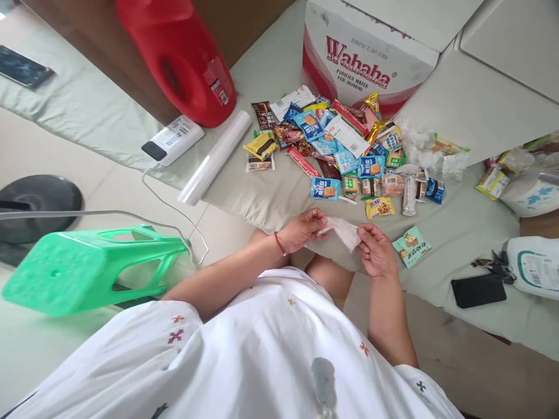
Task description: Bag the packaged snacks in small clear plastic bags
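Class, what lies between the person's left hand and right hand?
The head view shows thin, crumpled translucent plastic between the left hand and right hand.

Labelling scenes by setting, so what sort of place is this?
Likely a room in a home: snack packets heaped on a pale cloth, with a green plastic stool nearby.

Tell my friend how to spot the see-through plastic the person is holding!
Find the big Wahaha box, then the heap of snacks in front of it. Nearer the person, between the left hand and right hand, is the thin plastic. Unlike the crinkled plastic at the heap's right, it's held in both hands.
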Demonstrator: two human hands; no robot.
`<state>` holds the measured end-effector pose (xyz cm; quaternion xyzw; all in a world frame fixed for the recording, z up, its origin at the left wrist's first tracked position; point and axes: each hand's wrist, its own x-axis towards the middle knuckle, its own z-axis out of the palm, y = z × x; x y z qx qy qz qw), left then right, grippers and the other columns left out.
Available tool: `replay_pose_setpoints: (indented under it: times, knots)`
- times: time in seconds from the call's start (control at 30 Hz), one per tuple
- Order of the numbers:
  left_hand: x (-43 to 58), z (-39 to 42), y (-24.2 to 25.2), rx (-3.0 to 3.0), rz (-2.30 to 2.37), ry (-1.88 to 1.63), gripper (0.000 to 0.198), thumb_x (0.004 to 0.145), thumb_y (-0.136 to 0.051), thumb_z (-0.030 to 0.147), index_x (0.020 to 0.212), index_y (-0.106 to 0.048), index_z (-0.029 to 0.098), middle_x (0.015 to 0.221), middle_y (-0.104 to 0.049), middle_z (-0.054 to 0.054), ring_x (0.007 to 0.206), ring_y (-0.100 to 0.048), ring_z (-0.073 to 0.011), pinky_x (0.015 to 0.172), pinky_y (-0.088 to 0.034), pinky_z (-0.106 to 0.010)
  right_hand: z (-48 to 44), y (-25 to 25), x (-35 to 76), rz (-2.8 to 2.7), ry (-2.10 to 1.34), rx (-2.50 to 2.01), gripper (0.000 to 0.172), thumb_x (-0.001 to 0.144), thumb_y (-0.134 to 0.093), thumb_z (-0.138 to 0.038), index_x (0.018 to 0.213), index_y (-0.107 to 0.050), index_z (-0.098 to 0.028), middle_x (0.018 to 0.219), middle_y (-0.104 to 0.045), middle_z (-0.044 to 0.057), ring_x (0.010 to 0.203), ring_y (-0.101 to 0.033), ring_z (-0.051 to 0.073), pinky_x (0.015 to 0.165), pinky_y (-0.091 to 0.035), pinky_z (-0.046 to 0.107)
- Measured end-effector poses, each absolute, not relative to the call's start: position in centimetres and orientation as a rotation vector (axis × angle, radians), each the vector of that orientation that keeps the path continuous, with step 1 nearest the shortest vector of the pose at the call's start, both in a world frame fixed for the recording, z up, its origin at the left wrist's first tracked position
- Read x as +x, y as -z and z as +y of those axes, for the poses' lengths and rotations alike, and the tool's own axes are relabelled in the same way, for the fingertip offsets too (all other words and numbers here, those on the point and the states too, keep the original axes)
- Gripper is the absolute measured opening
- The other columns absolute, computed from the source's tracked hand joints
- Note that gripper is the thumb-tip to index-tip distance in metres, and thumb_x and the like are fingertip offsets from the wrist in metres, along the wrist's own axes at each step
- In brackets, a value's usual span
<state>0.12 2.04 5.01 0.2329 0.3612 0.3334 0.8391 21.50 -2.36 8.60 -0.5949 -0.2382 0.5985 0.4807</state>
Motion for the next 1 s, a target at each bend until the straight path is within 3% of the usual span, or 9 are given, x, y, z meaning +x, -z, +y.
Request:
replay_pose_setpoints:
  times: [0.1, 0.17, 0.27, 0.37, 0.5, 0.63, 0.8, 1.0]
  knots:
    - [-0.6, 2.0, -5.6, 0.504, 0.759, -0.695, 0.059, 0.067, -0.094, 0.052, 0.090, -0.050, 0.020, 0.079, -0.059, 0.005, 0.066, -0.064, -0.0104, 0.066, -0.056, -0.028, -2.7, -8.5, 21.5, -0.555, -1.464, -1.412, 0.046, 0.061, -0.094, -0.050, 0.089, -0.067, -0.025, 0.061, -0.045, -0.010, 0.044, -0.024, 0.003, 0.037, -0.018, 0.017]
    - [-0.8, 1.9, -6.0, 0.569, 0.819, -0.745, 0.058, 0.068, -0.092, 0.054, 0.088, -0.051, 0.020, 0.075, -0.054, 0.006, 0.058, -0.055, -0.0068, 0.057, -0.050, -0.023, -3.2, -8.1, 21.2, -0.606, -1.293, -1.457, 0.043, 0.070, -0.088, -0.057, 0.089, -0.067, -0.024, 0.066, -0.051, -0.007, 0.049, -0.035, 0.005, 0.041, -0.029, 0.018]
    - [-0.8, 1.5, -6.6, 0.775, 0.881, -0.779, 0.052, 0.071, -0.089, 0.055, 0.086, -0.055, 0.019, 0.071, -0.050, 0.006, 0.057, -0.047, -0.0061, 0.050, -0.043, -0.020, -4.1, -7.8, 20.6, -0.848, -0.996, -1.527, 0.036, 0.084, -0.078, -0.058, 0.100, -0.073, -0.025, 0.093, -0.067, 0.001, 0.075, -0.057, 0.011, 0.065, -0.049, 0.023]
    - [-0.4, 0.9, -7.3, 0.919, 0.811, -0.692, 0.047, 0.075, -0.087, 0.055, 0.086, -0.059, 0.019, 0.067, -0.052, 0.006, 0.055, -0.045, -0.0067, 0.049, -0.039, -0.021, -4.7, -8.1, 19.9, -1.112, -1.152, -1.494, 0.035, 0.081, -0.083, -0.049, 0.108, -0.077, -0.027, 0.108, -0.072, 0.004, 0.088, -0.062, 0.016, 0.079, -0.052, 0.028]
    - [0.0, 0.4, -8.1, 0.743, 0.673, -0.739, 0.047, 0.079, -0.081, 0.060, 0.091, -0.065, 0.017, 0.069, -0.058, 0.003, 0.055, -0.050, -0.0080, 0.053, -0.042, -0.023, -4.6, -8.2, 18.7, -1.021, -1.379, -1.455, 0.028, 0.078, -0.085, -0.048, 0.091, -0.078, -0.025, 0.080, -0.071, 0.001, 0.067, -0.058, 0.015, 0.064, -0.048, 0.028]
    - [-0.2, 0.1, -8.2, 0.587, 0.655, -0.804, 0.052, 0.073, -0.089, 0.052, 0.105, -0.072, 0.015, 0.082, -0.065, -0.001, 0.067, -0.059, -0.0104, 0.068, -0.047, -0.027, -4.3, -7.9, 17.3, -0.829, -1.385, -1.430, 0.031, 0.078, -0.084, -0.052, 0.093, -0.077, -0.026, 0.073, -0.068, -0.001, 0.061, -0.053, 0.014, 0.055, -0.042, 0.026]
    - [-0.8, -0.2, -7.3, 0.744, 0.778, -0.868, 0.051, 0.066, -0.092, 0.055, 0.084, -0.067, 0.014, 0.074, -0.063, 0.000, 0.066, -0.053, -0.0094, 0.067, -0.041, -0.026, -4.2, -7.5, 16.0, -0.797, -1.367, -1.417, 0.032, 0.070, -0.089, -0.050, 0.084, -0.075, -0.024, 0.070, -0.065, -0.002, 0.060, -0.050, 0.012, 0.056, -0.040, 0.025]
    - [-2.5, 0.4, -6.9, 0.831, 0.792, -0.849, 0.043, 0.072, -0.089, 0.050, 0.082, -0.067, 0.015, 0.076, -0.059, 0.001, 0.072, -0.051, -0.0107, 0.072, -0.041, -0.026, -4.0, -8.3, 17.7, -0.669, -1.213, -1.408, 0.041, 0.063, -0.093, -0.050, 0.083, -0.069, -0.024, 0.062, -0.054, -0.007, 0.052, -0.036, 0.007, 0.048, -0.030, 0.022]
